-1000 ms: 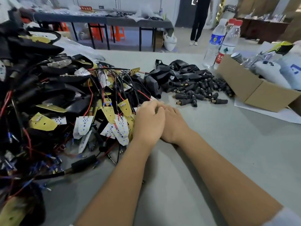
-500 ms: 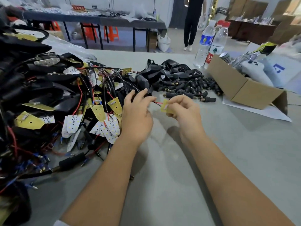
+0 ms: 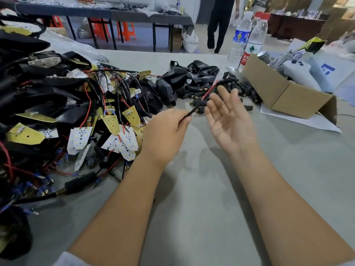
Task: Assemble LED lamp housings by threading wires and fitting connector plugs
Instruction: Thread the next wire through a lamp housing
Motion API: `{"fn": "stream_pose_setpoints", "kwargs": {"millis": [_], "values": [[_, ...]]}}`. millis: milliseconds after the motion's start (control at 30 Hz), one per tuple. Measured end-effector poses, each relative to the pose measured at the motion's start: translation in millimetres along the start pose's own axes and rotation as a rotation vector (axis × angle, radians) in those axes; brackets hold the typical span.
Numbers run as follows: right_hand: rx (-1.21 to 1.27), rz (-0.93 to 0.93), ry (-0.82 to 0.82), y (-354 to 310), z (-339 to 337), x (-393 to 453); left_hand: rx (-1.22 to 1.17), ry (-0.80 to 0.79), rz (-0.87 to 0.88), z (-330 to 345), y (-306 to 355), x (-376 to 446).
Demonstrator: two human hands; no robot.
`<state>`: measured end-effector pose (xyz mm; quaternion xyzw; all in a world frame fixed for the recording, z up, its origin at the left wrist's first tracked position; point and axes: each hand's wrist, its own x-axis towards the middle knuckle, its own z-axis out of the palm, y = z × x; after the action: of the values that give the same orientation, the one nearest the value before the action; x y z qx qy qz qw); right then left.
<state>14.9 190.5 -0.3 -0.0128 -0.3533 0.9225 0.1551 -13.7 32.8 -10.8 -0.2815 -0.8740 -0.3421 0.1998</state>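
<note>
Nearby: cardboard box (image 3: 284,96), water bottles (image 3: 247,41) beyond connector plugs (image 3: 240,87).

A single wide-angle camera worn on the head looks forward and down over the grey tabletop (image 3: 211,217). It sits close: both forearms rise from the bottom edge, and the hands meet near mid-frame. Left of the hands a pile of wired LED boards (image 3: 80,116) fills that side; beyond the tabletop's far edge the floor and another table (image 3: 107,13) show. Straight lines bow near the edges.
</note>
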Motion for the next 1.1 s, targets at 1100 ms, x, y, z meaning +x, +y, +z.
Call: {"fn": "stream_pose_setpoints", "kwargs": {"millis": [1100], "values": [[0.261, -0.12, 0.429, -18.3, -23.0, 12.5, -0.137, -0.113, -0.104, -6.1, -6.8, -2.8]]}}
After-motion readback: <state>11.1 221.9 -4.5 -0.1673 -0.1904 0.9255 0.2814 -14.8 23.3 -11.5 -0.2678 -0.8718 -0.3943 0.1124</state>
